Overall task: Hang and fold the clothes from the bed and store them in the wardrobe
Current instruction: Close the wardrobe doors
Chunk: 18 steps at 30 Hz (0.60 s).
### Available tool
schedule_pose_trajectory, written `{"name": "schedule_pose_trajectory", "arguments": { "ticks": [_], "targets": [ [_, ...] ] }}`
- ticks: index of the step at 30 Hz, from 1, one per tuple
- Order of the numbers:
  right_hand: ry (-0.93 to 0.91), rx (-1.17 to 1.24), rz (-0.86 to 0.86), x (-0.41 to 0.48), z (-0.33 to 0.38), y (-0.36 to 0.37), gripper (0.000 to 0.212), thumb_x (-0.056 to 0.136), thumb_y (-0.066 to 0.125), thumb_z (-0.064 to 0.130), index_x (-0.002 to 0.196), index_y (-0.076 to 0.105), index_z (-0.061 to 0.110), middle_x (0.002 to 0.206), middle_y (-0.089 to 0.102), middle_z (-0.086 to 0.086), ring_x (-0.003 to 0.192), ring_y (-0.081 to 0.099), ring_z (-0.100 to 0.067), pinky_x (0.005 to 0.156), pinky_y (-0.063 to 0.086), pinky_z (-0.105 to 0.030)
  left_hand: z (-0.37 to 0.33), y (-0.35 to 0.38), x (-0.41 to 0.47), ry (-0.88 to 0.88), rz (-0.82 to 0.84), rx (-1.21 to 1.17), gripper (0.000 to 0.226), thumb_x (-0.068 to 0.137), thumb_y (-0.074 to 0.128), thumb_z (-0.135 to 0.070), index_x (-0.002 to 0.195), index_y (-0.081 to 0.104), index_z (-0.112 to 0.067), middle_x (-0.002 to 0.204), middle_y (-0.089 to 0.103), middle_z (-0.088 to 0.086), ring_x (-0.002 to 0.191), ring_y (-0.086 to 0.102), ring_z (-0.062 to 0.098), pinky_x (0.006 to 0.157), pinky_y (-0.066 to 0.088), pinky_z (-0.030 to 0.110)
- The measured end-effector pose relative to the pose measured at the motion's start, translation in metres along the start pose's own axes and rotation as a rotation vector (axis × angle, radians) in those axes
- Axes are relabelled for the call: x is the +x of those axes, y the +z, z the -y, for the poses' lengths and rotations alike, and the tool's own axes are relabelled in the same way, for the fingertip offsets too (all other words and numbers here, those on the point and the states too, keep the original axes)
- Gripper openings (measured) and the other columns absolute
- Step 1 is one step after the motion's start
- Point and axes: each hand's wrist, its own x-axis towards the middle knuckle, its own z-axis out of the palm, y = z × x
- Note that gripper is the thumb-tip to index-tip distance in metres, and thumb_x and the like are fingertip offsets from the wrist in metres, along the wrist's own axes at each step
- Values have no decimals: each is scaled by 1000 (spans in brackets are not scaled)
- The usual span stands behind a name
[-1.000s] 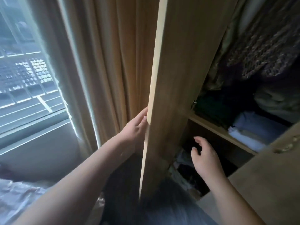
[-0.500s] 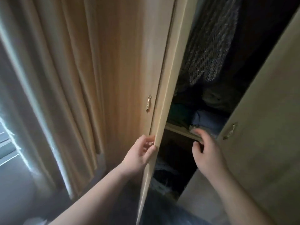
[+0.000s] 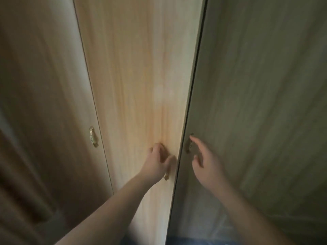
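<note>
**Head view: two hands at the wardrobe doors**

The wardrobe point(image 3: 123, 32) fills the frame from 9 to 3 o'clock. Its middle door point(image 3: 138, 89) is lit warm and its right door point(image 3: 265, 103) is in shade, with only a thin dark seam between them. A left door point(image 3: 49, 85) stands at 9 o'clock, with curtain folds point(image 3: 17, 200) at 8. Below centre, toward 6 o'clock, the left hand point(image 3: 157, 163) has its fingers curled round the middle door's brass handle point(image 3: 166, 176). The right hand point(image 3: 207, 167) is spread and relaxed and holds nothing, its forefinger just beside the shaded handle point(image 3: 188, 147). A third handle point(image 3: 93, 139) glints at 9 o'clock.
</note>
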Motion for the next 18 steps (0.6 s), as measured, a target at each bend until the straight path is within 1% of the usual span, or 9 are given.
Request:
{"name": "schedule_pose_trajectory", "arguments": {
  "ticks": [2,4,6,8,11,13,14,15,18],
  "targets": [
    [-118,-114,-36,24,-12,-10,62,89,48,7,145,41,33,151,41,12,136,32,8,110,20,-5,-4,13,27,-19,-13,20,21,91,64,-25,93,44,-19,101,49,4,83,55,22,82,51,33],
    [-243,-251,-70,51,-24,-21,62,86,42,14,147,38,28,157,33,10,143,26,0,117,22,-19,-3,21,50,-46,-32,41,19,91,61,-17,90,43,-16,101,48,6,81,55,27,80,51,37],
    [-402,-435,-96,78,-36,-29,64,86,41,18,150,34,25,161,25,5,150,18,-13,121,22,-35,-1,29,68,-61,-20,64,18,90,60,-16,91,42,-18,100,48,6,81,56,26,79,51,35],
    [-563,-616,-84,101,-47,-31,69,86,44,19,154,30,22,164,17,0,152,14,-22,122,18,-45,1,37,84,-58,-19,80,20,89,60,-15,91,41,-20,97,47,5,83,53,22,76,46,32],
    [-690,-795,-25,129,-64,-23,71,91,42,28,157,19,19,166,6,-1,153,6,-25,122,10,-49,3,46,107,-57,-37,93,25,85,59,-9,87,38,-23,93,46,6,83,46,16,68,34,23],
    [-712,-883,17,146,-78,-17,70,93,41,30,157,18,15,166,5,-3,153,3,-24,123,9,-50,5,52,120,-50,-40,89,28,82,55,-3,84,37,-24,92,48,6,86,43,11,66,33,14],
    [-711,-923,40,155,-85,-15,70,93,42,31,157,19,14,166,6,-4,153,2,-23,123,10,-49,7,53,126,-46,-48,93,29,82,55,-3,82,36,-25,91,48,5,87,42,9,68,35,12],
    [-706,-953,60,162,-91,-14,71,93,43,32,157,19,12,166,7,-5,153,2,-22,123,11,-49,8,55,132,-43,-59,103,29,82,56,-4,82,36,-25,92,49,5,89,42,11,70,35,13],
    [-696,-962,98,181,-104,-12,70,95,43,32,157,18,11,166,9,-4,153,4,-22,122,13,-50,12,58,145,-47,-61,146,28,81,57,-8,85,36,-27,94,50,5,94,44,21,77,40,29]
  ]
}}
